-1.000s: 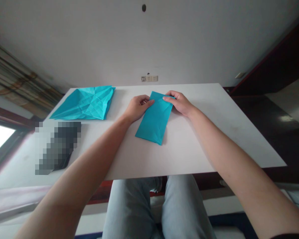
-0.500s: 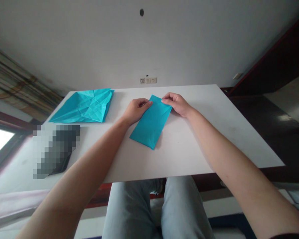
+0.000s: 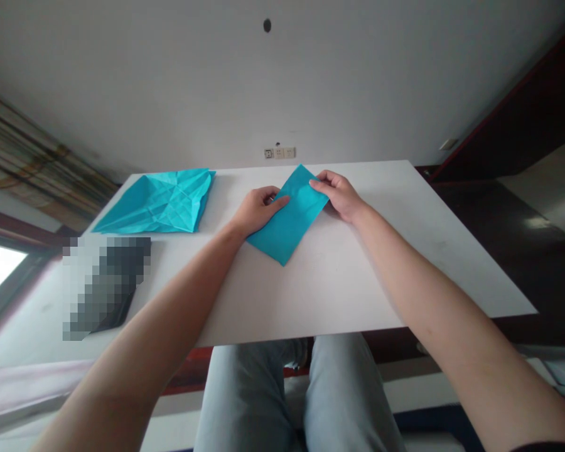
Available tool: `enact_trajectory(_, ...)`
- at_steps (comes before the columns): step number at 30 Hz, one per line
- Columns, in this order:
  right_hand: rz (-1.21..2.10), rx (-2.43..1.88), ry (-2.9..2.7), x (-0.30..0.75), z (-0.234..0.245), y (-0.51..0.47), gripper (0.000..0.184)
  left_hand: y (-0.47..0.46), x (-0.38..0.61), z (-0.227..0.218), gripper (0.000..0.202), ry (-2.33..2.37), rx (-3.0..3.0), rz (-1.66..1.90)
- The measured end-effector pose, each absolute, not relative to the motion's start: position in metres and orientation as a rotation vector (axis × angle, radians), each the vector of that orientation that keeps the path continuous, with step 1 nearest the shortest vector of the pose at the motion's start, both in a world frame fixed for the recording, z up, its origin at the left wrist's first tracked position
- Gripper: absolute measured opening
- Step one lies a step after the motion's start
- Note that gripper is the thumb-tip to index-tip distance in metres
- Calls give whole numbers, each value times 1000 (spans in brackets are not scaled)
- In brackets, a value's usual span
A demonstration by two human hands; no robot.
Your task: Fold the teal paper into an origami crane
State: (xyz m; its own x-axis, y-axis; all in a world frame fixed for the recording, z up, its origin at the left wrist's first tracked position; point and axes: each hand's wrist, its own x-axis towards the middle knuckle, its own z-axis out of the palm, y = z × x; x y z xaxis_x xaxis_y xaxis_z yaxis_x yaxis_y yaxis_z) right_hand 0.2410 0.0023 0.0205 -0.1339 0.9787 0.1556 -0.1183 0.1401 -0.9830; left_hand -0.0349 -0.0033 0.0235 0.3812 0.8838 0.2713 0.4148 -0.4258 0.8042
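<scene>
A folded piece of turquoise paper, roughly rectangular and tilted, is held between my two hands over the middle of the white table. My left hand grips its left edge, thumb on top and fingers behind. At the upper right edge my right hand pinches the paper, its thumb on the front face. The fingers behind the sheet are partly hidden. Away to the left lies a larger, creased turquoise sheet, which neither hand touches.
The white table reaches to the wall, where sockets sit just above its far edge. A dark, pixelated flat object lies at the left, beside my left forearm. My legs are below the table's near edge.
The folded paper has shifted up and away from me and turned a little, its lower corner rising. My right hand has moved slightly right with it; my left hand has hardly moved.
</scene>
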Motion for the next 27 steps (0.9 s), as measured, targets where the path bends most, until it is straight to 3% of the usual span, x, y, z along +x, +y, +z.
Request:
enact_trajectory(13, 1323, -916, -1379, 240, 20, -4, 72, 10, -34, 8, 38, 1045, 1817, 1133)
enact_trajectory(17, 1259, -900, -1351, 243, 14, 3, 77, 13, -35, 4, 35, 1002, 1730, 1155)
enact_trajectory(21, 1247, -904, -1364, 247, 12, 4, 85, 12, -36, 4, 48, 988, 1630, 1156)
enact_trajectory(24, 1253, -890, -1364, 247, 14, 2, 74, 9, -36, 8, 52, 978, 1635, 1165)
enact_trajectory(27, 1292, -905, -1344, 245, 16, 0, 58, 7, -36, 15, 36, 1013, 1736, 1176)
